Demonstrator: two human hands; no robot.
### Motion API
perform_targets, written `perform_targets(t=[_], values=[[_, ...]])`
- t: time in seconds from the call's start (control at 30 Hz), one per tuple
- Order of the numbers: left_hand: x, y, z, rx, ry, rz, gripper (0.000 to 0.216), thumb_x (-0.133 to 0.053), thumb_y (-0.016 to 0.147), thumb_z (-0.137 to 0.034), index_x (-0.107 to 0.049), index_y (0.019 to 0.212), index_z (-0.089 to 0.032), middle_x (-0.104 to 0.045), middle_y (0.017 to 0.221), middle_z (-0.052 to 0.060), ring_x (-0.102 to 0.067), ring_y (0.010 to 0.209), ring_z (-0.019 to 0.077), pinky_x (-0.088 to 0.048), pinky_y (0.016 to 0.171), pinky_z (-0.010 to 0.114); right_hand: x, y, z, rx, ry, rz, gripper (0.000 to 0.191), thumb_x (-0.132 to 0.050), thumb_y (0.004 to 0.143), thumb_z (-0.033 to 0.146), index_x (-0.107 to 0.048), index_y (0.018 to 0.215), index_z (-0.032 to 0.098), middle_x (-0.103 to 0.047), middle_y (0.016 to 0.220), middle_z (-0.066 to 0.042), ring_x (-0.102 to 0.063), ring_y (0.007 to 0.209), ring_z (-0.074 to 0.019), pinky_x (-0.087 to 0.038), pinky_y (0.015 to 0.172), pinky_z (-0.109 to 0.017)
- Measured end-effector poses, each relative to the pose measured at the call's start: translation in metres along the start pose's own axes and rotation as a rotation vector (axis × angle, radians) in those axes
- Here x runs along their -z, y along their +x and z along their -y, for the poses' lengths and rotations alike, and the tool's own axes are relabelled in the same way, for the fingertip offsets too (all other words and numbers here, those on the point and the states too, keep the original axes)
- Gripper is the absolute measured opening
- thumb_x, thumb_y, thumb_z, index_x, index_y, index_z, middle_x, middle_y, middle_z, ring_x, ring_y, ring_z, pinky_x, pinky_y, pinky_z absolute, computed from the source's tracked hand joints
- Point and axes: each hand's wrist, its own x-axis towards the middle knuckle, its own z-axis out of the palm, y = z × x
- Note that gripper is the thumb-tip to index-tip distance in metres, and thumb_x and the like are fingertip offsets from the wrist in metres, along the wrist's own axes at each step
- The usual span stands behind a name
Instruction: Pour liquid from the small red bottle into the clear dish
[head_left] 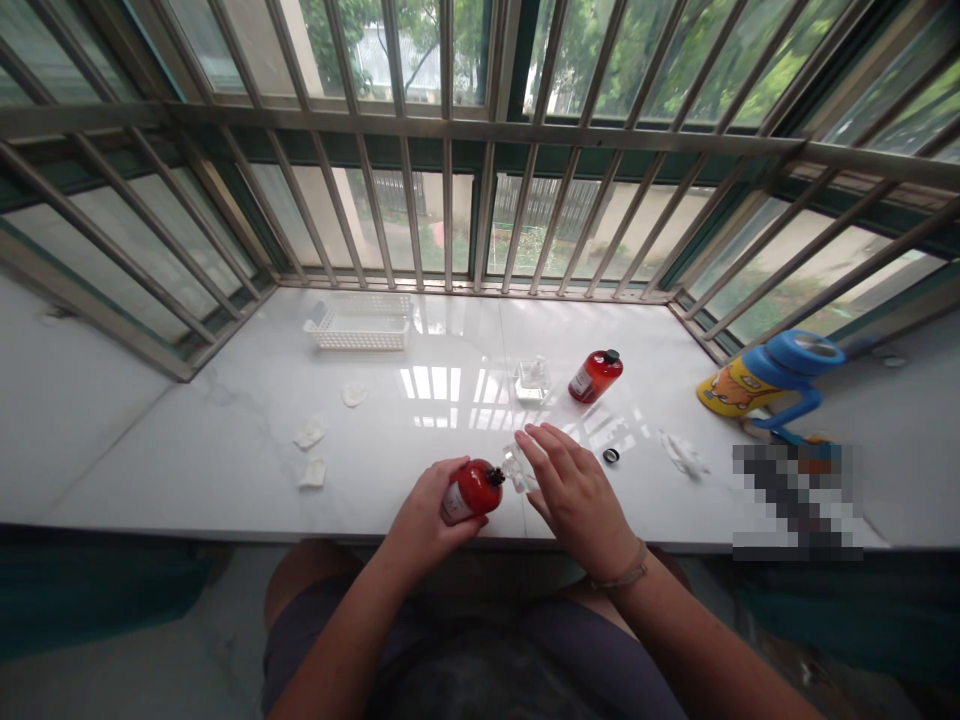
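My left hand (431, 510) is wrapped round a red bottle (478, 486) with a pale label, tilted so that its dark, uncapped neck points right. Against that neck, or very close to it, is a small clear glass container (516, 468). My right hand (577, 490) grips this container with its fingers over the far side; the fingers partly hide it. Whether liquid passes between the two cannot be made out. A small black cap (611, 456) lies on the white counter to the right of my right hand.
A second red bottle (596, 377) with a black cap stands beyond my hands, beside a clear glass piece (532, 381). A white basket (363, 324) is at back left. Crumpled tissues (311, 473) lie left, another tissue (683, 454) right. A blue-yellow flask (765, 375) is far right.
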Motion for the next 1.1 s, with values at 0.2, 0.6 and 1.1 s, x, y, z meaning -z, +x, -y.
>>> perform_targets(t=[0.2,0.6,1.1], values=[[-0.0002,0.0000,0.0008,-0.003,0.003,-0.001,0.075,-0.089,0.080,-0.023,-0.054,0.145,-0.032,-0.064,0.145,0.008,-0.064,0.133,0.0303,-0.051,0.116,0.051,0.0007,0.0010,-0.0002,0.007,-0.013,-0.009,0.064,-0.062,0.096,0.006,-0.049,0.158,0.013,-0.060,0.154,-0.017,-0.053,0.145,-0.0352,-0.048,0.116,-0.050],[0.0005,0.0006,0.0002,0.001,0.007,0.001,0.076,-0.090,0.079,-0.023,-0.054,0.145,-0.032,-0.064,0.145,0.007,-0.064,0.132,0.0293,-0.052,0.115,0.049,0.0028,0.0018,-0.0012,0.022,-0.040,-0.022,0.060,-0.061,0.100,0.009,-0.049,0.158,0.013,-0.061,0.153,-0.017,-0.053,0.145,-0.0347,-0.049,0.115,-0.051],[0.0013,0.0010,-0.0015,0.004,-0.004,0.008,0.074,-0.089,0.081,-0.024,-0.053,0.145,-0.031,-0.063,0.146,0.010,-0.063,0.134,0.0313,-0.051,0.116,0.054,0.0054,0.0018,-0.0031,0.029,-0.067,-0.005,0.063,-0.061,0.101,0.011,-0.045,0.162,0.015,-0.061,0.154,-0.017,-0.051,0.147,-0.0337,-0.049,0.115,-0.051]])
